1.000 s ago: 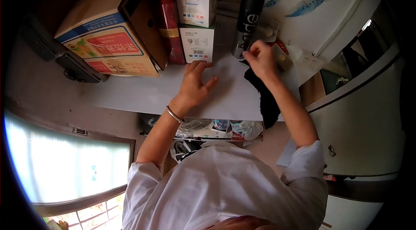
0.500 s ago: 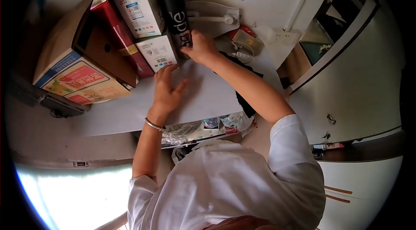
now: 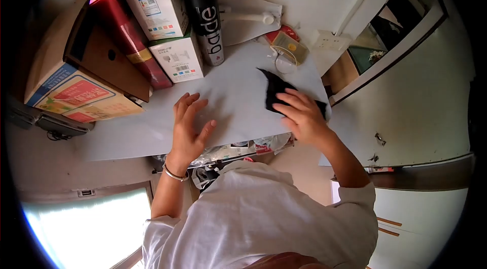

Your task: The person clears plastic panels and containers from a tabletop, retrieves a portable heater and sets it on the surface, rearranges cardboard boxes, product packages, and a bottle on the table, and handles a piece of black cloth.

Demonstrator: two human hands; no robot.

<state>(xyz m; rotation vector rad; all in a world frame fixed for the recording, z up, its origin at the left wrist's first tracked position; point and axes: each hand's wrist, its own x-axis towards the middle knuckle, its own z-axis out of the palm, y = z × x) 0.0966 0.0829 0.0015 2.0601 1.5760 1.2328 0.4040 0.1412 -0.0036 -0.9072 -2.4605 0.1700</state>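
My right hand (image 3: 303,117) lies over a black cloth (image 3: 276,89) at the right end of the white desktop (image 3: 233,96), its fingers spread on the fabric. Above the desktop's middle, my left hand (image 3: 190,124) is held with fingers apart and nothing in it. A black and grey cylinder (image 3: 203,18) with white lettering stands upright at the back, touched by neither hand. Two white boxes with green edges, an upper one (image 3: 156,9) and a lower one (image 3: 178,60), are stacked beside it.
A red tube-like box (image 3: 129,38) and an open cardboard carton (image 3: 83,91) stand at the left. Behind the cloth are a clear yellowish container (image 3: 290,48) and a white lamp-like object (image 3: 248,15). A wall socket (image 3: 332,41) is at the right.
My right hand has let go of the cylinder and moved right and nearer onto the black cloth. The cylinder now stands beside the boxes. My left hand has drawn back slightly from the boxes.
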